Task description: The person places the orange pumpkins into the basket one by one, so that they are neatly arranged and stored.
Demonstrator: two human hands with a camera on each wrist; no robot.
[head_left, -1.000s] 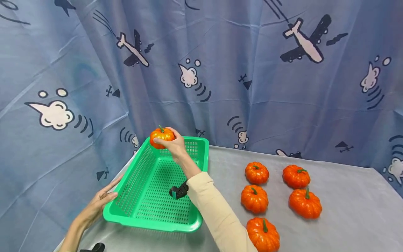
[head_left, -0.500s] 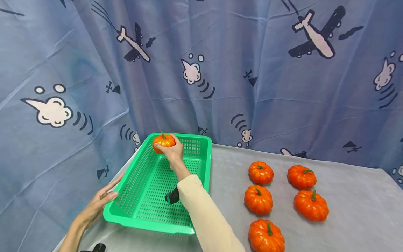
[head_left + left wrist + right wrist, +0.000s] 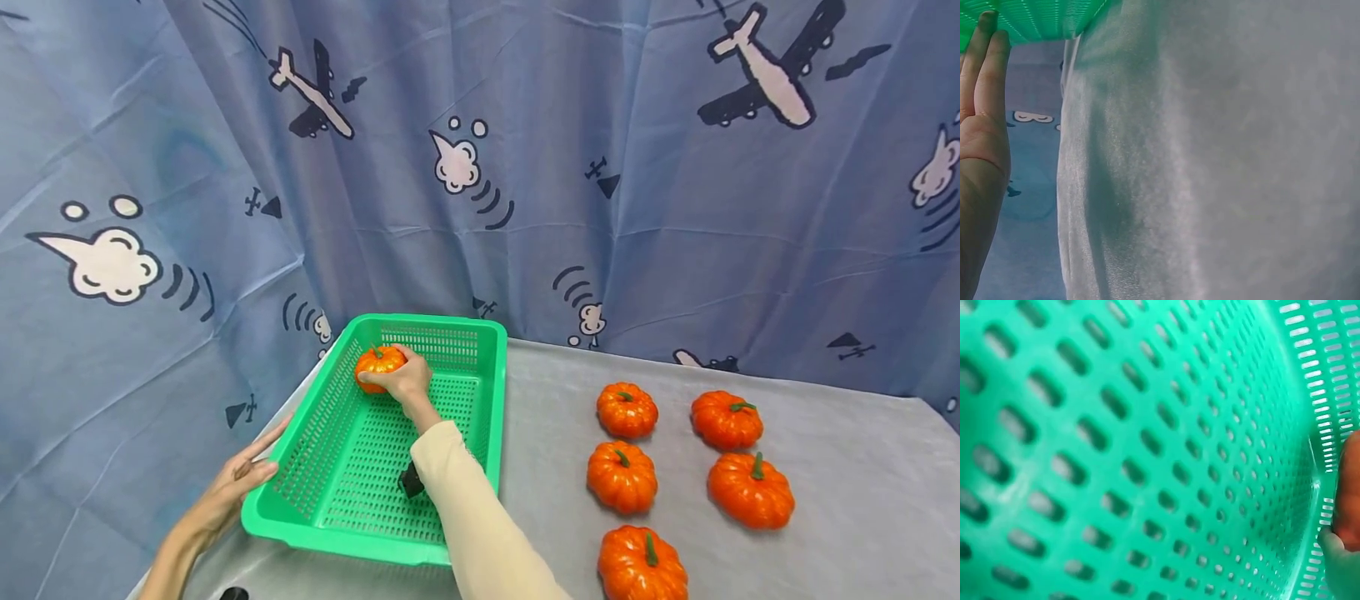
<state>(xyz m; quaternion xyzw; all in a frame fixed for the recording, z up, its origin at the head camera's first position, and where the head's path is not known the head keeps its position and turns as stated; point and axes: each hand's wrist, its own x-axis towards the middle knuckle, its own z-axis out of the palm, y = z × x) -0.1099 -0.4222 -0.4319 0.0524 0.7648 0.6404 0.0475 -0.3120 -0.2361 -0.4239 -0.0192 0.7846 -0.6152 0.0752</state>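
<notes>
A small orange pumpkin [image 3: 377, 367] with a green stem is inside the green perforated basket [image 3: 341, 542], in its back left corner. My right hand [image 3: 411, 385] grips it from the right, thumb across the near side. At the edge of the right wrist view, part of the pumpkin [image 3: 1349, 494] shows beside the thumb [image 3: 1342, 570], above the slotted floor. My left hand [image 3: 227, 490] touches the outside of the basket's left wall near the front corner. The left wrist view shows straight fingers [image 3: 990, 81] against the basket [image 3: 1041, 19].
Several more orange pumpkins lie on the grey-white tablecloth right of the basket, such as a front one [image 3: 642, 565] and a far right one [image 3: 750, 492]. A blue curtain [image 3: 540, 192] with airplane prints hangs close behind and to the left.
My right hand has lowered the pumpkin from above the back rim down into the basket. The left hand stays at the basket's side. The head view has shifted slightly.
</notes>
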